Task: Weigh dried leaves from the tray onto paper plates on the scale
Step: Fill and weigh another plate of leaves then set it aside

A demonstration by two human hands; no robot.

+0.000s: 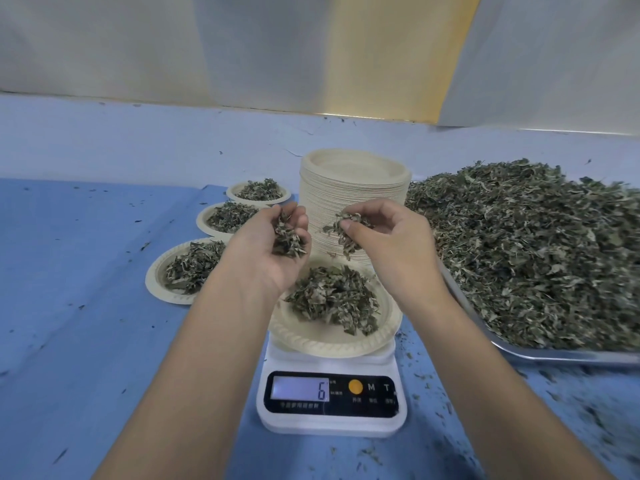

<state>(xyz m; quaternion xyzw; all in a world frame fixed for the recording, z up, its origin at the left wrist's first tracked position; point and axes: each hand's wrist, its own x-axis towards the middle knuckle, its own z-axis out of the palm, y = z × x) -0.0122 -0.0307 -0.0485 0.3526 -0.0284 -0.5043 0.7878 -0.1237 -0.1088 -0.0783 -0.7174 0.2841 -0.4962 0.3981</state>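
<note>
A white digital scale point(330, 407) stands in front of me, its display reading 6. On it sits a paper plate point(311, 337) with a heap of dried leaves point(332, 299). My left hand point(270, 247) is cupped palm-up above the plate's left side, holding a clump of leaves. My right hand point(388, 237) hovers over the plate's far edge and pinches a small bunch of leaves between thumb and fingers. The metal tray point(519, 351) piled with dried leaves point(526, 244) lies to the right.
A tall stack of paper plates point(353, 188) stands right behind the scale. Three filled paper plates point(166, 289) point(207, 223) point(258, 192) line up at the left on the blue cloth. Leaf crumbs are scattered around the scale and tray.
</note>
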